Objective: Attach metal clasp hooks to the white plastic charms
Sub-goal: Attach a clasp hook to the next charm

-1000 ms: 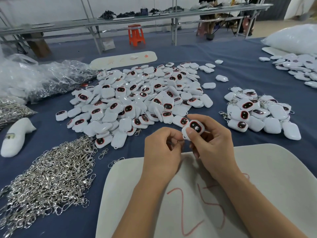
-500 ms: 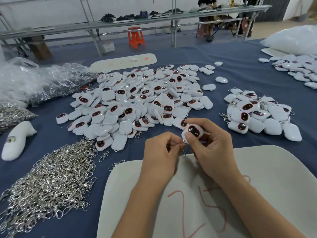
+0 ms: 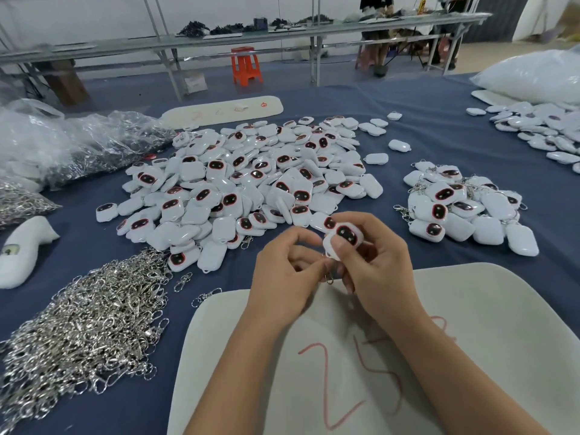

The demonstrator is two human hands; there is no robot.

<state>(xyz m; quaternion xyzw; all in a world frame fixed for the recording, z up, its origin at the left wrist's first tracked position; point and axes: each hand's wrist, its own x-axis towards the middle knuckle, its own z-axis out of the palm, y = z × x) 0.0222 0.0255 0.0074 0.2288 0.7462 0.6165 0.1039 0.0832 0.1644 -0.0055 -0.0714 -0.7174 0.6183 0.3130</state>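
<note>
A: Metal clasp hook [image 3: 329, 278], thin and stiff, likely slippery; left hand [image 3: 282, 277] pinches its ring end, hook hanging just below both grips.

B: Charm [image 3: 343, 238]?

A: Hard glossy plastic, light. Right hand [image 3: 381, 271] clamps its edges, loop end toward the left grip. Take by the sides.

B: Writing?

A: Red "25" on the white board [image 3: 470, 340] below the grips.

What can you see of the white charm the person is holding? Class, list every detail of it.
The white charm is a small rounded block of glossy white plastic, with a dark oval face ringed in red and two small red dots. It is held up over the blue cloth, face tilted toward the camera. The right hand pinches it, thumb on its lower left edge. The left hand meets it from below, where a metal clasp hook hangs.
</note>
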